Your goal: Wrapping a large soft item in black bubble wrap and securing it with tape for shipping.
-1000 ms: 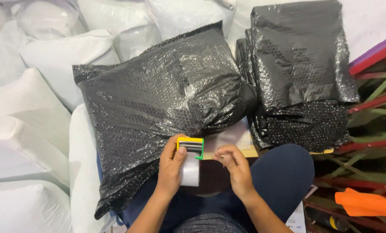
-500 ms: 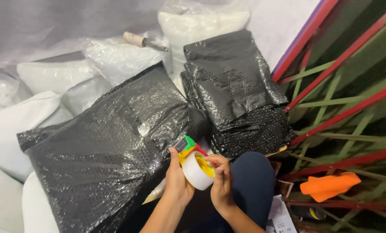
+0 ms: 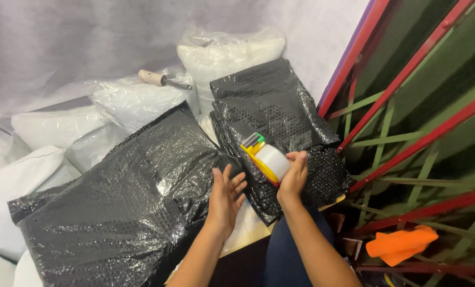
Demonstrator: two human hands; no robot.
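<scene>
My right hand [image 3: 293, 178] holds a tape dispenser [image 3: 264, 157], yellow and green with a white tape roll, lifted in front of a stack of black bubble-wrap bags [image 3: 273, 122]. My left hand [image 3: 226, 199] is open with its fingers spread, beside the right edge of a large black bubble-wrapped parcel [image 3: 126, 202] that lies across my lap. The two hands are apart.
White filled sacks [image 3: 136, 98] are piled behind and to the left, with a wooden-handled tool [image 3: 160, 79] lying on one. Red and green metal bars [image 3: 407, 133] stand to the right. An orange object [image 3: 399, 244] lies at the lower right.
My left hand let go of the tape dispenser and opened. My right hand took it and lifted it up toward the stacked bags. The view swung further left and upward.
</scene>
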